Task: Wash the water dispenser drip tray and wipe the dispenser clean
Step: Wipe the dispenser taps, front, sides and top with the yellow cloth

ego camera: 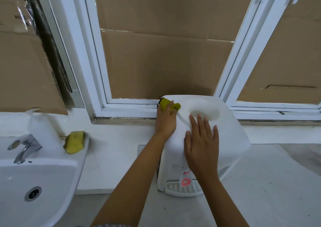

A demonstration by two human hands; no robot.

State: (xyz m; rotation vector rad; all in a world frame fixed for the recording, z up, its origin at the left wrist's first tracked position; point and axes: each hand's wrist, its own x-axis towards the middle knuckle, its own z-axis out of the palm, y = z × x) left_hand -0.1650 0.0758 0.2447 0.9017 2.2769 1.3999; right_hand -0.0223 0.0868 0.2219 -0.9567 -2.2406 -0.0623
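At far left a white ceramic sink (52, 188) with a chrome tap (24, 147) sits beside a translucent plastic bottle (43, 133); a yellow sponge (74, 142) rests on the sink's back ledge, near the bottle. A person's left hand (165, 120) presses a yellow-green cloth (169, 105) against the top left corner of the white water dispenser (231, 136), fingers curled over the soft, crumpled fabric; the right hand (202, 145) lies flat and spread on the smooth, glossy plastic top, fingertips (199, 118) reaching the rim of the round bottle well (205, 112), steadying the unit and grasping nothing. The ribbed white drip tray (177, 189) sits in its slot at the dispenser's foot, below a pink tap (185, 181), on the pale counter (269, 183). The wiping step appears to be in hand, with the tray seemingly already refitted; the next move likely calls for drawing the cloth across the top and into the curved well, with the free hand bracing the light casing against sliding. Cardboard (165, 53) fills the white window frames (97, 61) behind.
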